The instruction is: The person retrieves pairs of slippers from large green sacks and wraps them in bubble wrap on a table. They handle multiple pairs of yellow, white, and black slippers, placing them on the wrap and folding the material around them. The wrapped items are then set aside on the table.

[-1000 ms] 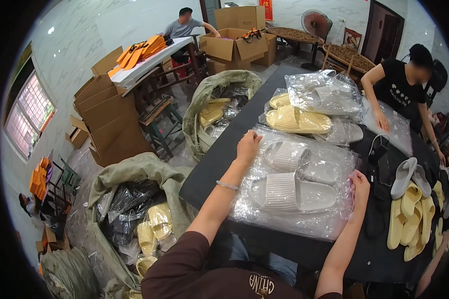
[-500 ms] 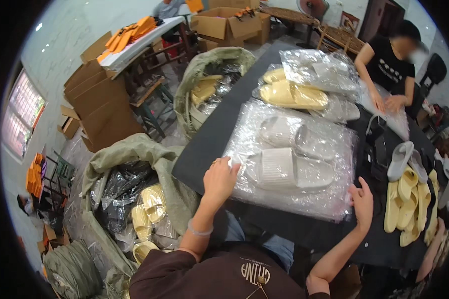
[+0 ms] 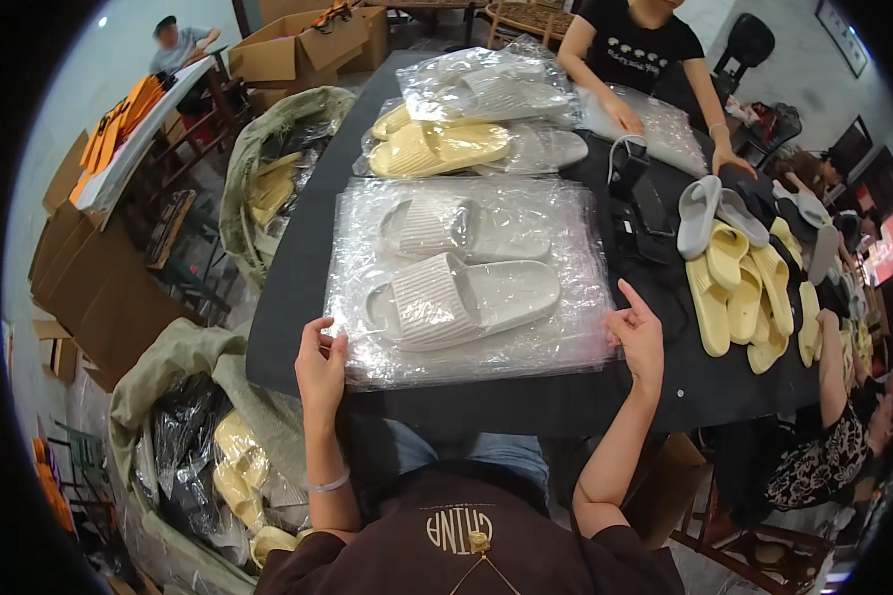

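Observation:
A pair of light grey ribbed slide sandals lies side by side in a clear plastic bag, on top of a stack of clear bags on the black-covered table. My left hand is closed at the bag's near left corner, thumb and fingers on its edge. At the right edge my right hand pinches the plastic, its index finger raised. Just beyond lie bagged yellow sandals, with bagged grey sandals on top of them.
Loose yellow sandals and grey ones lie at the right, beside black boxes. A co-worker's hand rests on plastic bags across the table. Green sacks of bagged sandals stand at the left. Another person's arm reaches in at the right.
My view has turned right, so the table sits more squarely before me. My right fingers have closed on the bag's edge. The co-worker's one hand has moved apart toward the loose sandals.

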Demonstrator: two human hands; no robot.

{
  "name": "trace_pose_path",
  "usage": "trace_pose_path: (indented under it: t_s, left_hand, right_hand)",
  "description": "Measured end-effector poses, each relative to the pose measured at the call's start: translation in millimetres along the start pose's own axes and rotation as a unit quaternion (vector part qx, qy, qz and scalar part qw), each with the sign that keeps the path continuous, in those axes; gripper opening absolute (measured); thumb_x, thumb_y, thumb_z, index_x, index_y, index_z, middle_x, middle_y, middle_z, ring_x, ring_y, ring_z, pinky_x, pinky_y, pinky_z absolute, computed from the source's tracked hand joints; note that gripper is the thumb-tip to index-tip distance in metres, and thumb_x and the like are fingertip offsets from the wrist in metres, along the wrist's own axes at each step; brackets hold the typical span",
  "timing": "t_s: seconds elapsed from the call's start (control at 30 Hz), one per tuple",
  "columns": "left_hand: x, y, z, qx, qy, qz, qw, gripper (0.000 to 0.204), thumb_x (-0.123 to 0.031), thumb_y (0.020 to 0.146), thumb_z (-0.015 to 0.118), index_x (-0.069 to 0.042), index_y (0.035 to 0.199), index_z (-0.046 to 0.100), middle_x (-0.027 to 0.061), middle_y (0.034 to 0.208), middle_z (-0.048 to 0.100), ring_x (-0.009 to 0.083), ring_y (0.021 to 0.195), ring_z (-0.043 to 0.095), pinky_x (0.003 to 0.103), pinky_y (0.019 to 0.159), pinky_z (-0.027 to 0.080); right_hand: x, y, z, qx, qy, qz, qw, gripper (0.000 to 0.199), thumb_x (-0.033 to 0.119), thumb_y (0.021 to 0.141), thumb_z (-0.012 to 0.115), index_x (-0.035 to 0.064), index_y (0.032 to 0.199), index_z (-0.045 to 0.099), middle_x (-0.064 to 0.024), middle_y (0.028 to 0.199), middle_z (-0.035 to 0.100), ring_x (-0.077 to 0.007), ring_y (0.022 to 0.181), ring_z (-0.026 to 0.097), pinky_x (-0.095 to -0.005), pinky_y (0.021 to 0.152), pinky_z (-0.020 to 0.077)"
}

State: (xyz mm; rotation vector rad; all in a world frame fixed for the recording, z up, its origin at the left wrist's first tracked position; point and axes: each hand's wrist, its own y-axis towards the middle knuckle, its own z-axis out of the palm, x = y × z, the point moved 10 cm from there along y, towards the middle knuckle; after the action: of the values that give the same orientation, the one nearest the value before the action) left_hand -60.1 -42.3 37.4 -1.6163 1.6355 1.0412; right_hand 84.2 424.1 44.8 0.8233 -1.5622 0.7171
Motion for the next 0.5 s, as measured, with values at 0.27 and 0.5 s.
trace_pose_path:
  t_s: [0.27, 0.5]
  left_hand:
    - [-20, -12, 12, 0.03, 0.208, 0.042, 0.977, 0.026, -0.007, 0.081, 0.063, -0.004, 0.107, 0.058, 0.0122, 0.103, 0.058, 0.0286, 0.093, 0.056, 0.04, 0.078, 0.045]
    - [-53, -2, 26, -0.006, 0.243, 0.25, 0.937, 0.042, -0.016, 0.087, 0.058, -0.002, 0.126, 0.05, 0.015, 0.136, 0.045, 0.032, 0.128, 0.04, 0.044, 0.104, 0.033]
  right_hand:
    - [-22, -5, -4, -0.035, -0.124, 0.049, 0.991, 0.044, 0.004, 0.077, 0.068, -0.0006, 0.12, 0.058, -0.0067, 0.07, 0.061, -0.0114, 0.055, 0.053, -0.0247, 0.053, 0.0447]
    - [83, 7, 57, 0.181, -0.355, -0.21, 0.893, 0.024, 0.014, 0.073, 0.069, 0.0031, 0.095, 0.069, -0.0143, 0.098, 0.066, -0.0266, 0.091, 0.061, -0.0368, 0.076, 0.0487]
